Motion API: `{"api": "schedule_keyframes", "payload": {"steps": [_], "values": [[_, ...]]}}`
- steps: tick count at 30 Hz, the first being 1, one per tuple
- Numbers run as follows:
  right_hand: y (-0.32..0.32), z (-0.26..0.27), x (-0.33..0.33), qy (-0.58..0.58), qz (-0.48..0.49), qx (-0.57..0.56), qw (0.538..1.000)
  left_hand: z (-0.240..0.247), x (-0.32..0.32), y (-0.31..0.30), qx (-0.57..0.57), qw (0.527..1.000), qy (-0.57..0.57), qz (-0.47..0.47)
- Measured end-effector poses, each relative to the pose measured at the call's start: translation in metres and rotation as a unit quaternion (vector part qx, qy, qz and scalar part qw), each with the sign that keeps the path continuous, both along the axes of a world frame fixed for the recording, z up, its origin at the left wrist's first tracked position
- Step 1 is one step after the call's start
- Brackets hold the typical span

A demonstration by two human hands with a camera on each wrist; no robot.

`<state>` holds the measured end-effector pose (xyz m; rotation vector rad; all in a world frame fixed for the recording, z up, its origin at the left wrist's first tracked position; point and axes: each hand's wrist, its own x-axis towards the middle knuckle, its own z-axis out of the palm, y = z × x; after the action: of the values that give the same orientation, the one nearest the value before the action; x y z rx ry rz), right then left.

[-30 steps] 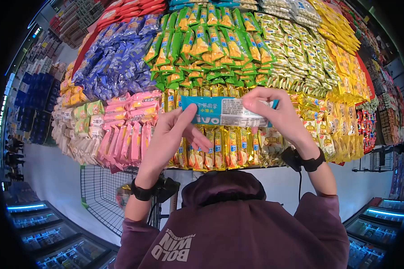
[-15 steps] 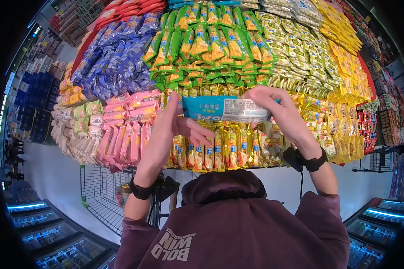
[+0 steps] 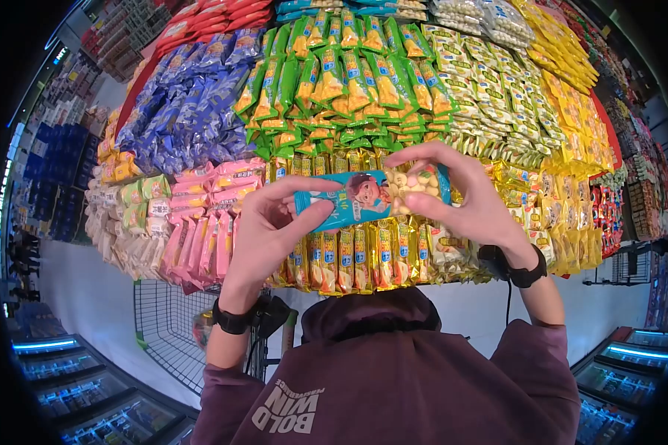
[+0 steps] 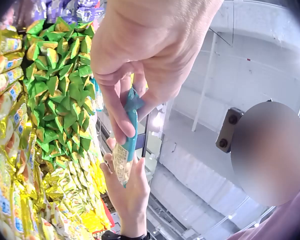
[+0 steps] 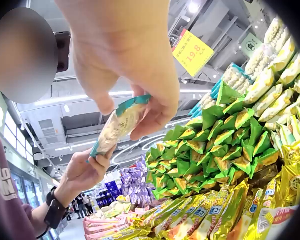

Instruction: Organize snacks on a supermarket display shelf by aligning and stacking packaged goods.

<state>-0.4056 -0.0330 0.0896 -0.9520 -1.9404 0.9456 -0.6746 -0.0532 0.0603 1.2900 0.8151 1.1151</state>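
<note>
A teal snack packet [image 3: 360,199] is held level between both hands, over the front of a snack display. Its cartoon side faces up, and a clear window shows small round pale biscuits inside. At the packet's left end, my left hand [image 3: 267,226] pinches it between thumb and fingers. My right hand [image 3: 471,196] grips the other end, thumb on the face and fingers along the far edge. In the left wrist view the packet [image 4: 131,131] appears edge-on between the hands. The right wrist view shows its pale printed back [image 5: 121,125].
Gold packets [image 3: 364,256] stand in a row beneath the hands, with green packets [image 3: 349,81] heaped behind. Pink packets [image 3: 208,215] and purple packets [image 3: 193,104] lie to the left. A wire shopping cart [image 3: 167,322] stands at the lower left. A yellow price sign [image 5: 192,52] hangs above.
The packet has turned over from its text-printed side to its cartoon side. My left hand, its fingers spread half a second ago, now pinches the left end; the right hand has kept hold.
</note>
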Motion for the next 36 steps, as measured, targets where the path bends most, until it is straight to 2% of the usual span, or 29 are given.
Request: {"api": "schedule_keyframes", "payload": {"steps": [2,5,6,10,14,15,16,17,18,21,22,25,29,30,36], "values": [[0.002,-0.003,0.000,0.044,-0.047,-0.037,0.997,0.000,0.000,0.000,0.035,0.999,0.026,0.014],[0.001,0.019,0.008,0.062,-0.050,-0.238,0.968,-0.001,-0.003,0.002,0.071,0.994,0.068,0.042],[0.004,0.018,0.010,0.040,-0.055,-0.235,0.970,0.001,-0.006,0.001,0.071,0.992,0.089,0.047],[0.006,0.018,0.006,0.096,-0.053,-0.214,0.971,0.008,-0.008,0.002,0.092,0.989,0.101,0.057],[0.015,0.025,0.006,0.054,-0.039,-0.111,0.992,0.025,-0.013,0.008,0.108,0.987,0.107,0.046],[0.019,0.033,0.004,-0.015,-0.029,0.008,0.999,0.033,-0.016,0.011,0.097,0.985,0.132,0.048],[0.025,0.043,0.004,-0.084,-0.018,0.128,0.988,0.041,-0.019,0.015,0.089,0.982,0.156,0.051],[0.030,0.052,0.003,-0.152,-0.007,0.246,0.957,0.051,-0.020,0.019,0.080,0.979,0.180,0.053],[0.034,0.061,0.001,-0.186,0.013,0.268,0.945,0.067,-0.013,0.024,0.020,0.995,0.086,0.035],[0.057,0.079,-0.003,-0.232,0.060,0.292,0.926,0.090,-0.016,0.053,0.004,0.996,0.090,0.018],[0.068,0.088,-0.007,-0.256,0.046,0.293,0.920,0.098,-0.015,0.063,0.013,0.995,0.095,0.017],[0.117,0.100,-0.010,-0.234,0.042,0.302,0.923,0.108,-0.014,0.109,0.001,0.997,0.082,0.013],[0.184,0.108,-0.010,-0.225,0.041,0.266,0.936,0.116,-0.018,0.176,0.044,0.990,0.130,0.030],[0.201,0.107,-0.010,-0.217,0.040,0.276,0.935,0.117,-0.021,0.192,0.026,0.989,0.142,0.020],[0.270,0.127,0.003,-0.245,0.018,0.276,0.929,0.129,-0.013,0.275,0.064,0.984,0.167,0.015]]}}
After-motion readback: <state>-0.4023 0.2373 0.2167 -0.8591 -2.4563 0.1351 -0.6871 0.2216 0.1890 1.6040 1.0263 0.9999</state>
